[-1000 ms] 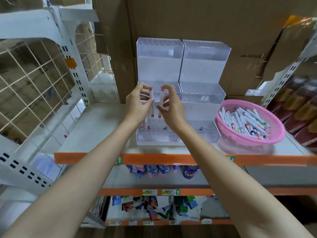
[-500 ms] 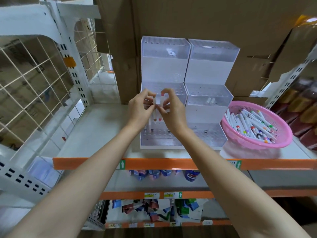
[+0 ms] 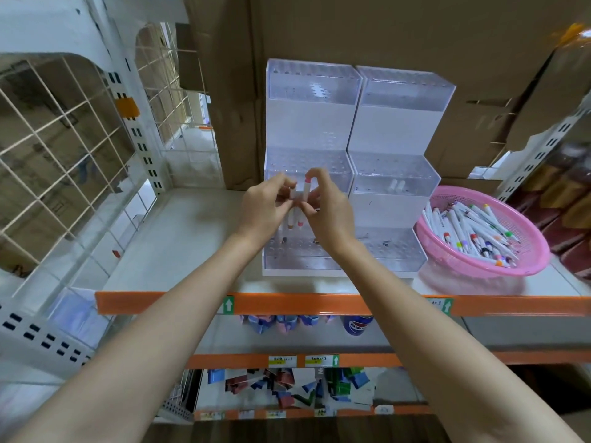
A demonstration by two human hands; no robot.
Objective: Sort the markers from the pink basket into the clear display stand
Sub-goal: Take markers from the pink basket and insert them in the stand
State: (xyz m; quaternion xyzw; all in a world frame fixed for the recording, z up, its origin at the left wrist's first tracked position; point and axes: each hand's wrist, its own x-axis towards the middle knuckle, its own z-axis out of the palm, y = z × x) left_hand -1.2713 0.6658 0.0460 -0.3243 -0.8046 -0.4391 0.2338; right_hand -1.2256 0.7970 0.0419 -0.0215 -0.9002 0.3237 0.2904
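While the wire grid panel (image 3: pixel 64 129) fences off the far left of the shelf (image 3: pixel 179 238), the action sits at centre. Left hand (image 3: pixel 262 209) is raised in front of the clear display stand (image 3: pixel 311 123), fingers (image 3: pixel 279 182) curled and pinching a brown-tipped marker (image 3: pixel 291 215), held upright with its coloured end down. Right beside it, almost touching, a pink-capped marker (image 3: pixel 304 199) stands upright too, pink at the top and at the bottom, and that one is pinched in the curled fingers of the right hand (image 3: pixel 329 212). Both are in the air in front of the stand's middle tier, above the holes of the lowest tier and seated in neither. Further right, two white marker ends (image 3: pixel 396 186) show in the middle tier of the stand's right half. At the far right the pink basket (image 3: pixel 527 263) sits on the shelf just beside the stand, piled with markers (image 3: pixel 470 231), white barrels and mixed caps lying every which way.
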